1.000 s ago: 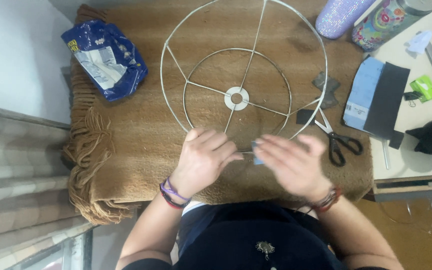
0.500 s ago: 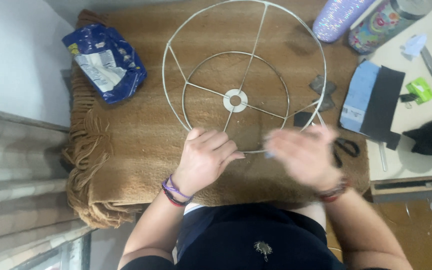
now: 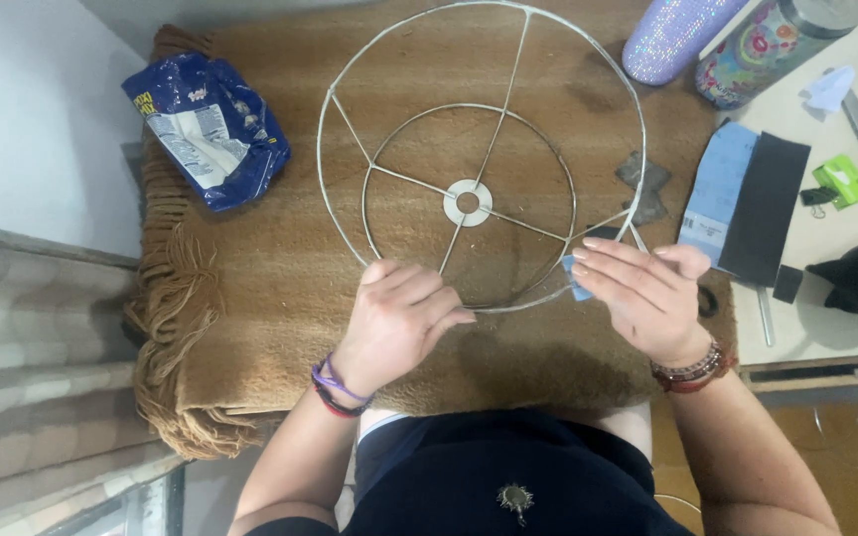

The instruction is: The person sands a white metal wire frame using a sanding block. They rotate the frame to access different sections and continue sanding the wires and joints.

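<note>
Left hand (image 3: 404, 318) clamped on the wire lampshade frame (image 3: 479, 159) at its 6 o'clock rim, right hand (image 3: 647, 293) pinching a small blue sanding scrap (image 3: 576, 278) on the wire at 4 o'clock; risk: frame skates on the brown blanket (image 3: 250, 298), scrap slips off.

Landmark: wire frame (image 3: 479, 159). Its rings and spokes cover most of the blanket (image 3: 280, 288); gaps between wires are wide enough for fingers. Left of frame: open blanket up to the blue bag (image 3: 209, 127). Near edge: both hands (image 3: 404, 318) (image 3: 643, 293) block it. Right of frame: crowded with sandpaper sheets (image 3: 747, 199), two bottles (image 3: 717, 35), green clip (image 3: 843, 181).
</note>
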